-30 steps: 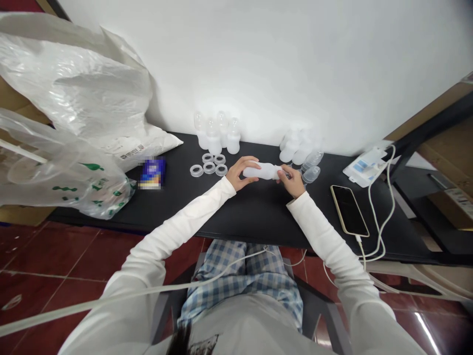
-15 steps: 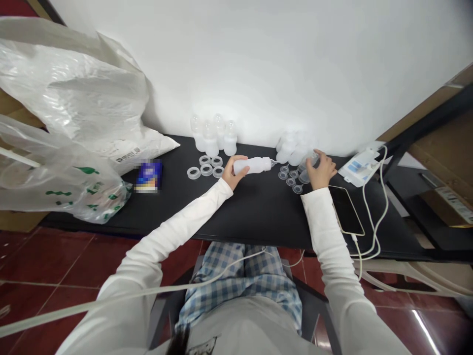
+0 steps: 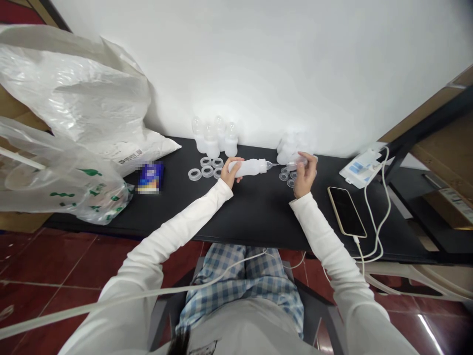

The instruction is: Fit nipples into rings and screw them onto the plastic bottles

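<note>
Cut off by the left edge, a large white plastic bag (image 3: 92,88) slumps against the wall (image 3: 266,69) behind a clear bag (image 3: 92,192) printed in green, its contents hard to make out; beside them on the black table (image 3: 258,217), a blue packet (image 3: 157,172) has part of its face blurred out. Four capped bottles (image 3: 212,148) stand upright near the wall, clear domes over milky bodies that conceal whatever is inside. In front of them lie five pale rings (image 3: 194,174), the nearest partly covered by the left hand (image 3: 229,173) of a person in white sleeves. Its fingers curl closed around the base of a white bottle (image 3: 251,167), held on its side above the middle of the table, a clear nozzle (image 3: 269,166) pointing right; its fill cannot be told. Facing the nozzle, the right hand (image 3: 306,176) pinches a clear cap (image 3: 295,161), thumb and fingers nearly together, the outline faint against white bottles (image 3: 285,154) clustered behind. Small clear discs (image 3: 284,176) lie just beside, some probably hidden by the hand. At right rest a blue-labeled white package (image 3: 360,168) and a phone (image 3: 346,212) plugged into a white cable (image 3: 377,234).
</note>
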A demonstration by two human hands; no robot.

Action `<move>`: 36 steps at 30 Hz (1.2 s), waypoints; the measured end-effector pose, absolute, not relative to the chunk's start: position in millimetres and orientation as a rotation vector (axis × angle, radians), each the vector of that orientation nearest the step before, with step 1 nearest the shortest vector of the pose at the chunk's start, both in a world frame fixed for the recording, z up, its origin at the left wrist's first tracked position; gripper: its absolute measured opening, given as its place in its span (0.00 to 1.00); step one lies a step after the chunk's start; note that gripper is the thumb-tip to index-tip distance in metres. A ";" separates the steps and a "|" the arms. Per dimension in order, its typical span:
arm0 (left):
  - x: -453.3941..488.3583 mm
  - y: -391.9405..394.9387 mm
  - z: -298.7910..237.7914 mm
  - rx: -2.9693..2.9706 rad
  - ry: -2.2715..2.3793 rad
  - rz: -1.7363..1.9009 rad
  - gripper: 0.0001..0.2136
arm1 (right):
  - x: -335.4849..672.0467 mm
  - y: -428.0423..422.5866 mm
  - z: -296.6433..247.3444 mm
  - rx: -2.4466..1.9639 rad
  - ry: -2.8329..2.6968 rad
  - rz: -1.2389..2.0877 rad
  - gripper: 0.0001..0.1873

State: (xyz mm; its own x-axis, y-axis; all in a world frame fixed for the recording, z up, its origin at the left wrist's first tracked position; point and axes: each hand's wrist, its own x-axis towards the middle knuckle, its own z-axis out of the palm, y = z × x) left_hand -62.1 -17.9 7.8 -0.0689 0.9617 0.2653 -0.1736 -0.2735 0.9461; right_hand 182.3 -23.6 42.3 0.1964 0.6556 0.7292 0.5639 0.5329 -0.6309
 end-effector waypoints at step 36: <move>-57.1 -35.5 9.7 2.028 1.140 1.430 0.20 | 140.8 -39.0 23.8 -1.309 -1.590 0.213 0.10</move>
State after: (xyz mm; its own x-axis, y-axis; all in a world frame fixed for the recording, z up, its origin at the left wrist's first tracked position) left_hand -57.1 -35.5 9.7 0.1405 0.8033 0.5787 0.3853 -0.5828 0.7155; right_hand 140.8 -39.0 23.8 0.1121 0.8084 0.5779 0.6281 0.3931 -0.6716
